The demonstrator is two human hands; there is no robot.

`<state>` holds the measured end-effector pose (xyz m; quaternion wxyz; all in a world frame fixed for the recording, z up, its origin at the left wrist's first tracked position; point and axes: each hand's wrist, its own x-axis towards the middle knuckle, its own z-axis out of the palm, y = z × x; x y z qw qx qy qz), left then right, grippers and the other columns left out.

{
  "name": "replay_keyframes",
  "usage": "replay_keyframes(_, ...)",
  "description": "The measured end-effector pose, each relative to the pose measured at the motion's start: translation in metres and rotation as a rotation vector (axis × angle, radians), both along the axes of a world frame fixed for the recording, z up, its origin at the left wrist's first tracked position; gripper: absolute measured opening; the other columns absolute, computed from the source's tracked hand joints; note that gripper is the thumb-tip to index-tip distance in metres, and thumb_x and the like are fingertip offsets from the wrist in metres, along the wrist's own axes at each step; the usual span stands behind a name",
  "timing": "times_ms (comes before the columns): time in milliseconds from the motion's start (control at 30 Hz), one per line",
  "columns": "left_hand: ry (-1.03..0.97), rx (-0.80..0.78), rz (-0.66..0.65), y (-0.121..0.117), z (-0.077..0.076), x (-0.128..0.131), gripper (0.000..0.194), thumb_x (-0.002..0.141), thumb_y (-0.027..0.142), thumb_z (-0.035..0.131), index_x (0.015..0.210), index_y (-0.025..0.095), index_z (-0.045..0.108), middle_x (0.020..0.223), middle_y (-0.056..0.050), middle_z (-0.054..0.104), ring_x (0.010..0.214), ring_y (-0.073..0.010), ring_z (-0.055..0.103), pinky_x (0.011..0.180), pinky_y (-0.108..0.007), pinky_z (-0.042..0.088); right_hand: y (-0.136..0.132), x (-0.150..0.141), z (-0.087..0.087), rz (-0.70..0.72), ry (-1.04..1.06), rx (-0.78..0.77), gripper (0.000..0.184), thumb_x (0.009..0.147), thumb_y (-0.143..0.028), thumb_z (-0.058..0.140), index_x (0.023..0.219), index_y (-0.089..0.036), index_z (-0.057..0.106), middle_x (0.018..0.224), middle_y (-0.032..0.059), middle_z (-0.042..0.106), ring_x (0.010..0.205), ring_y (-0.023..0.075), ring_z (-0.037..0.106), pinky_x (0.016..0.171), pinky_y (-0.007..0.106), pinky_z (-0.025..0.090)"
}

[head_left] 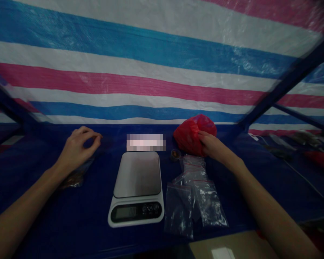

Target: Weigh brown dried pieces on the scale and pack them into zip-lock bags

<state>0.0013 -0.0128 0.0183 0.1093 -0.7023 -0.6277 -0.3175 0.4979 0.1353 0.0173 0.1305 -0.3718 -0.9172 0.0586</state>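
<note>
My right hand (212, 145) rests against a crumpled red plastic bag (193, 133) at the back of the blue table, its fingers curled into the bag's side. My left hand (79, 145) hovers at the left with fingers pinched together; what they hold, if anything, is too small to make out. Under my left wrist lies a small clear bag with brownish contents (75, 176). A white kitchen scale (137, 187) with a steel plate stands between my hands, its display dark.
Several empty clear zip bags (194, 198) lie right of the scale. A small round cup with brown contents (175, 154) sits beside the red bag. A striped tarp (151, 64) forms the back wall. Cables and tools (299, 144) lie at the far right.
</note>
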Motion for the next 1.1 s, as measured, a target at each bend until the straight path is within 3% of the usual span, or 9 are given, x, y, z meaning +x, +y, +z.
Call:
replay_keyframes(167, -0.035, 0.029, -0.016, -0.001, 0.003, 0.004, 0.027, 0.095, 0.037, 0.052, 0.086, 0.021, 0.073, 0.090, -0.007, 0.067, 0.086, -0.0228, 0.064, 0.085, -0.041, 0.050, 0.000, -0.006, 0.001, 0.059, 0.156, -0.024, 0.026, 0.080, -0.001, 0.058, 0.094, -0.017, 0.073, 0.105, 0.0147, 0.074, 0.090, 0.0242, 0.070, 0.089, 0.034, 0.056)
replay_keyframes(333, -0.075, 0.022, -0.025, -0.002, 0.004, 0.009, 0.025, 0.092, 0.038, 0.053, 0.084, 0.024, 0.072, 0.088, -0.005, 0.069, 0.086, -0.0235, 0.065, 0.083, -0.041, 0.050, -0.002, -0.008, 0.004, 0.133, 0.191, -0.032, 0.015, 0.086, -0.011, 0.060, 0.088, -0.019, 0.073, 0.098, 0.0137, 0.074, 0.093, 0.0262, 0.070, 0.090, 0.036, 0.056)
replay_keyframes(533, -0.088, 0.025, -0.050, -0.005, 0.005, 0.018, 0.027, 0.093, 0.036, 0.052, 0.085, 0.022, 0.073, 0.089, -0.005, 0.070, 0.086, -0.0217, 0.066, 0.084, -0.038, 0.049, -0.005, -0.005, 0.012, 0.141, 0.173, 0.005, 0.020, 0.084, -0.007, 0.055, 0.078, -0.018, 0.071, 0.090, 0.0137, 0.072, 0.086, 0.0251, 0.069, 0.086, 0.034, 0.055)
replay_keyframes(667, -0.111, 0.023, -0.062, -0.006, 0.005, 0.021, 0.027, 0.093, 0.034, 0.052, 0.085, 0.021, 0.074, 0.089, -0.006, 0.071, 0.088, -0.0225, 0.066, 0.085, -0.039, 0.049, -0.001, 0.001, 0.011, 0.146, 0.176, 0.023, 0.025, 0.077, -0.001, 0.053, 0.082, -0.017, 0.072, 0.096, 0.0147, 0.074, 0.091, 0.0266, 0.069, 0.088, 0.036, 0.054)
replay_keyframes(800, -0.124, 0.009, -0.052, -0.008, 0.006, 0.022, 0.027, 0.094, 0.035, 0.053, 0.087, 0.021, 0.074, 0.090, -0.007, 0.072, 0.089, -0.0230, 0.066, 0.086, -0.039, 0.049, -0.001, 0.004, 0.015, 0.103, 0.212, 0.064, 0.026, 0.080, -0.002, 0.053, 0.083, -0.017, 0.073, 0.101, 0.0148, 0.074, 0.094, 0.0269, 0.070, 0.088, 0.036, 0.054)
replay_keyframes(967, -0.117, 0.025, -0.047, -0.007, 0.005, 0.021, 0.027, 0.094, 0.036, 0.052, 0.087, 0.021, 0.074, 0.091, -0.006, 0.071, 0.090, -0.0227, 0.066, 0.088, -0.039, 0.049, -0.004, 0.008, 0.028, 0.014, 0.253, 0.152, 0.023, 0.092, -0.012, 0.054, 0.091, -0.015, 0.076, 0.103, 0.0156, 0.074, 0.092, 0.0272, 0.070, 0.086, 0.038, 0.054)
replay_keyframes(1100, -0.110, 0.035, -0.047, -0.004, 0.003, 0.019, 0.028, 0.093, 0.037, 0.052, 0.088, 0.020, 0.074, 0.091, -0.006, 0.070, 0.090, -0.0228, 0.066, 0.089, -0.039, 0.049, 0.001, 0.015, 0.031, -0.016, 0.349, 0.212, 0.019, 0.090, -0.020, 0.063, 0.099, -0.018, 0.080, 0.102, 0.0124, 0.077, 0.090, 0.0275, 0.072, 0.085, 0.039, 0.055)
